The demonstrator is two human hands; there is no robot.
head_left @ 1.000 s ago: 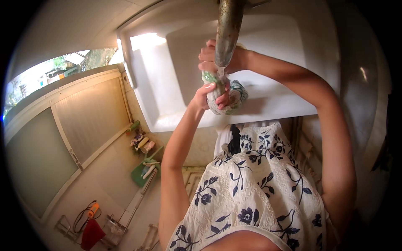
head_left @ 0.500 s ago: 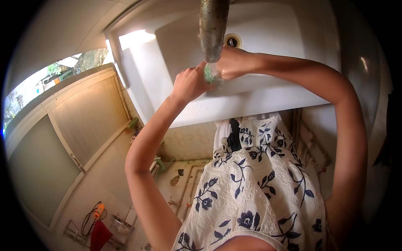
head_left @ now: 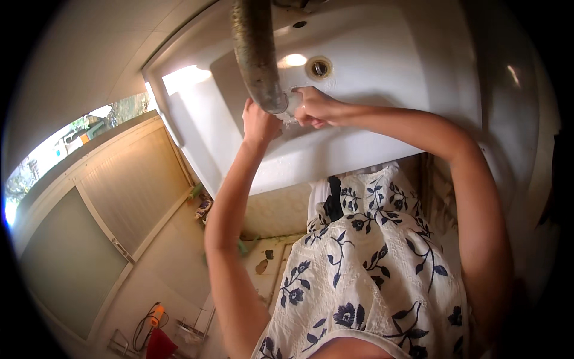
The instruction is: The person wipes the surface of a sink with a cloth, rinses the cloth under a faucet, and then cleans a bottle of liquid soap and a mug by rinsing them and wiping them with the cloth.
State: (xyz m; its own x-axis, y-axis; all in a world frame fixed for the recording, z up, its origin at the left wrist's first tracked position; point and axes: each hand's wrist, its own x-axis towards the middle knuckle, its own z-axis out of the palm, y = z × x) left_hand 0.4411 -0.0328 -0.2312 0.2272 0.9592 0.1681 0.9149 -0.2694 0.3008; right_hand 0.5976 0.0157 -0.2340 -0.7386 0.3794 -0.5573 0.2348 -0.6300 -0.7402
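Observation:
Under the metal tap spout point(head_left: 258, 60), both my hands are close together over the white sink point(head_left: 382, 54). My right hand point(head_left: 320, 109) has its fingers curled in beside the running water. A pale, translucent patch point(head_left: 293, 103) shows between it and the spout; whether this is an object or only splashing water I cannot make out. My left hand point(head_left: 260, 124) is closed on the spout's left side, knuckles up, its fingertips hidden behind the tap. No green thing shows between the hands now.
The drain point(head_left: 319, 69) lies beyond my right hand, with an overflow hole point(head_left: 299, 24) farther back. A sliding-panel cabinet point(head_left: 128, 185) stands to the left. On the floor side are an orange-handled thing with a cord point(head_left: 156, 315) and a red item point(head_left: 160, 345).
The head view has shifted, so tap and drain appear farther left. My right hand has turned and come nearer my body, off the drain. The green thing between my hands has gone from sight.

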